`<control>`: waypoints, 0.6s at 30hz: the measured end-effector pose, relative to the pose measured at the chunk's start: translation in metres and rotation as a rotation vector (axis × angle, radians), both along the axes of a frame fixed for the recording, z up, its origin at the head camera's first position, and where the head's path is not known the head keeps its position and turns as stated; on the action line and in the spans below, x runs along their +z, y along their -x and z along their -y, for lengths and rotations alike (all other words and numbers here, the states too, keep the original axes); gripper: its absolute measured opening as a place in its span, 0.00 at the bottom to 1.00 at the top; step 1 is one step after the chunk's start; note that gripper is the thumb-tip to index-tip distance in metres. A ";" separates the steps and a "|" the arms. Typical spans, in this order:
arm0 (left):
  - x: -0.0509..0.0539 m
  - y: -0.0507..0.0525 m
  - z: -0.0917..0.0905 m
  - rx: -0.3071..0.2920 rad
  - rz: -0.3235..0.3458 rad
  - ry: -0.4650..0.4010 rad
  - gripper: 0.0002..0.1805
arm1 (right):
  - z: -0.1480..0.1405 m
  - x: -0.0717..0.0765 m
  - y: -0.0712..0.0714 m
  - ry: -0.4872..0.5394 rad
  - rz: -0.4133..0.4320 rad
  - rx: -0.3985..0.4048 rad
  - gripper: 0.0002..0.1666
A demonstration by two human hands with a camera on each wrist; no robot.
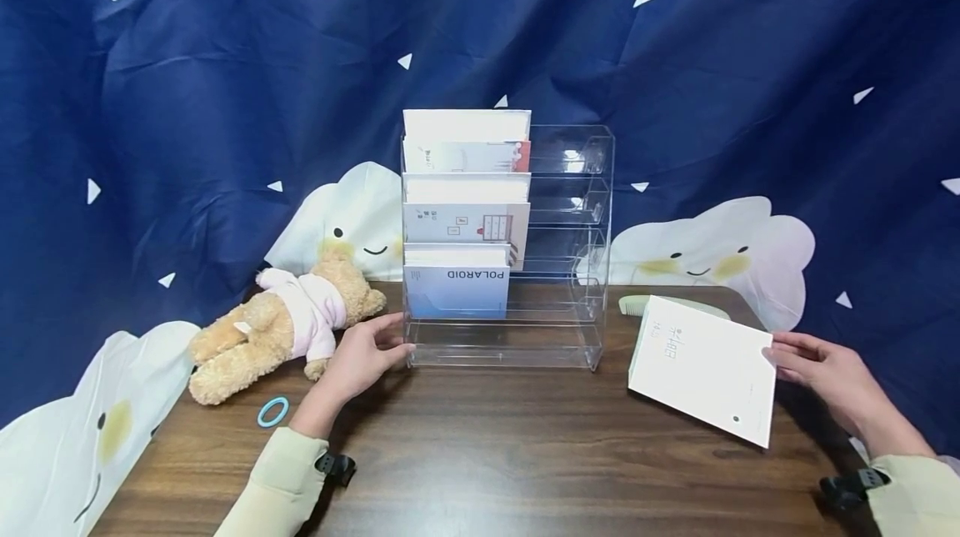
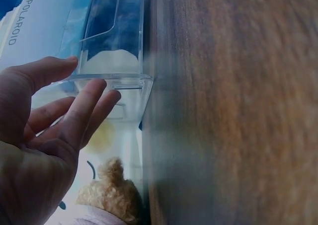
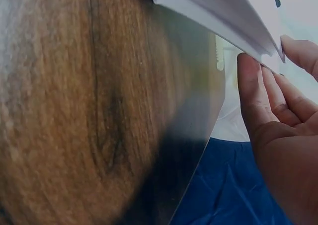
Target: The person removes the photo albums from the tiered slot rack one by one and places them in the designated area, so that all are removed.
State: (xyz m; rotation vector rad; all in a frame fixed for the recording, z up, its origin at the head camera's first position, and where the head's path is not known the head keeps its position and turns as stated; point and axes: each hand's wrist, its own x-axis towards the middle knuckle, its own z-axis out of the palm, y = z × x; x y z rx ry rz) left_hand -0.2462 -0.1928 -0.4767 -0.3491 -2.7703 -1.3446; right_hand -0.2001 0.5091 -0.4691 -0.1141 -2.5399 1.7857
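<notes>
My left hand (image 1: 367,358) is gripping the glossy side wall of the tiered clear acrylic rack (image 1: 510,356), thumb and half-curled fingers lying either side of the thin panel. To the rack's right, my right hand (image 1: 832,370) is pinching a smooth white rectangular booklet (image 1: 705,374) by its edge, holding it tilted over the wood-grained bench (image 1: 487,454), near a toothed pale-green comb (image 1: 633,304).
</notes>
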 end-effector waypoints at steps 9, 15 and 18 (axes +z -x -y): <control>-0.001 0.000 0.000 0.004 -0.005 0.003 0.32 | -0.005 0.001 0.005 -0.194 0.145 -0.020 0.39; 0.000 0.000 -0.001 0.004 -0.002 0.001 0.32 | -0.007 -0.002 0.008 -0.202 0.164 0.004 0.42; 0.001 0.000 0.000 0.005 0.000 0.000 0.33 | -0.008 -0.003 0.010 -0.179 0.179 0.013 0.37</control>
